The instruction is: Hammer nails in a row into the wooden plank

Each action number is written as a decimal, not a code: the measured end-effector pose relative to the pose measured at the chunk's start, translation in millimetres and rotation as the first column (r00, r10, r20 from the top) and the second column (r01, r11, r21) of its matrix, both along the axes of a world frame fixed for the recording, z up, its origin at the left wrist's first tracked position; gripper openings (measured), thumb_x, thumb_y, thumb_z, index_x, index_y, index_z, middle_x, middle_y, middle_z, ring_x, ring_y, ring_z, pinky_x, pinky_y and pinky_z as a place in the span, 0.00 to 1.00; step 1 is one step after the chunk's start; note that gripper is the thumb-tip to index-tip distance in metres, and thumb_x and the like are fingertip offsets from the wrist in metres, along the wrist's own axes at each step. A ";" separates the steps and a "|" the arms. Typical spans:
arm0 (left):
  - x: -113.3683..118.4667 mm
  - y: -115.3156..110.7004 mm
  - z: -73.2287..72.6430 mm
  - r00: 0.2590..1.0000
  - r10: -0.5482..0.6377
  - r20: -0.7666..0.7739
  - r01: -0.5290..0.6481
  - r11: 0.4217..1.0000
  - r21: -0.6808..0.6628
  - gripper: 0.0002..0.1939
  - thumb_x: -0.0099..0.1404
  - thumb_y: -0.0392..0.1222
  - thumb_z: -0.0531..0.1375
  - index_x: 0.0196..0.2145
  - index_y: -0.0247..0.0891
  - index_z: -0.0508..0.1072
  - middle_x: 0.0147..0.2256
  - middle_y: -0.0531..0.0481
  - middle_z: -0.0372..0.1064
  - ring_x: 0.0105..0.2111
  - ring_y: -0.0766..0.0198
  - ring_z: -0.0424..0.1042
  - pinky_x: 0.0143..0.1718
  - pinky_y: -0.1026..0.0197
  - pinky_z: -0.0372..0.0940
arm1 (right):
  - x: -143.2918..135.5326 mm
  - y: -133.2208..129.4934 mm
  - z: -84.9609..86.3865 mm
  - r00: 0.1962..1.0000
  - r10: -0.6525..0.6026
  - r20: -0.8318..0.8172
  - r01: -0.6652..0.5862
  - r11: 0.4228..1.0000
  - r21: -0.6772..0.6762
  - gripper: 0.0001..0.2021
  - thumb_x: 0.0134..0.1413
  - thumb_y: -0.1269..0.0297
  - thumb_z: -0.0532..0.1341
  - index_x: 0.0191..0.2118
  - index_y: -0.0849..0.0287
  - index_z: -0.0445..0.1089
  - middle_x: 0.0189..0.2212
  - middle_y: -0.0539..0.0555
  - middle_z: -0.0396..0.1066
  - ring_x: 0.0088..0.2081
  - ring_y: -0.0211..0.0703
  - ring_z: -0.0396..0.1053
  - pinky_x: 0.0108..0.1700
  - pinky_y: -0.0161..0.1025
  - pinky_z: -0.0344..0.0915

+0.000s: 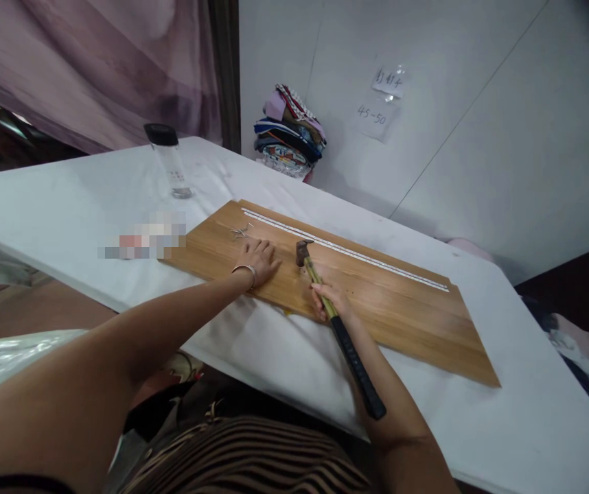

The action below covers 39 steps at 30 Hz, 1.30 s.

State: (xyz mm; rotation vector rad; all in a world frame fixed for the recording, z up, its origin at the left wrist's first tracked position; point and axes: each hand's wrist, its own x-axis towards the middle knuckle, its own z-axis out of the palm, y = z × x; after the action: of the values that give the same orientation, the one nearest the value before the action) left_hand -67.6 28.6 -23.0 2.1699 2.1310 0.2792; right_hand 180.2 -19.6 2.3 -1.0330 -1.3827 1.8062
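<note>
A wooden board [402,312] lies on the white-covered table, with two pale measuring strips [346,250] along its far side. My left hand [257,261] rests palm down on the board's left part, fingers spread, a bracelet at the wrist. Just beyond its fingertips is a small pile of nails [240,232]. My right hand [331,302] is wrapped round the yellow shaft of a hammer [349,343]. The hammer's head is over the middle of the board, and its black grip points back along my right forearm.
On the white table [68,199] a clear bottle [174,165] with a black lid stands at the back left, near a blurred-out item [145,237]. Folded cloths [289,134] are stacked beyond the far edge, by the wall with paper notes [374,120].
</note>
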 end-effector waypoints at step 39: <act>-3.5 23.0 2.2 0.999 0.033 -0.018 -0.033 0.999 0.001 0.27 0.76 0.54 0.48 0.60 0.39 0.75 0.69 0.37 0.66 0.70 0.45 0.60 0.68 0.41 0.54 | 2.9 2.6 -30.2 0.970 0.041 -0.238 -0.058 0.996 -0.062 0.27 0.45 0.40 0.73 0.41 0.56 0.72 0.14 0.39 0.62 0.11 0.33 0.53 0.13 0.31 0.53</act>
State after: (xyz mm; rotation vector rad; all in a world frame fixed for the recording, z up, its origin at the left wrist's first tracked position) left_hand -71.1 51.5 -20.8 2.1477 2.1782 0.2643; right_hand 183.0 -17.1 -27.9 -0.7918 -1.2187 1.9549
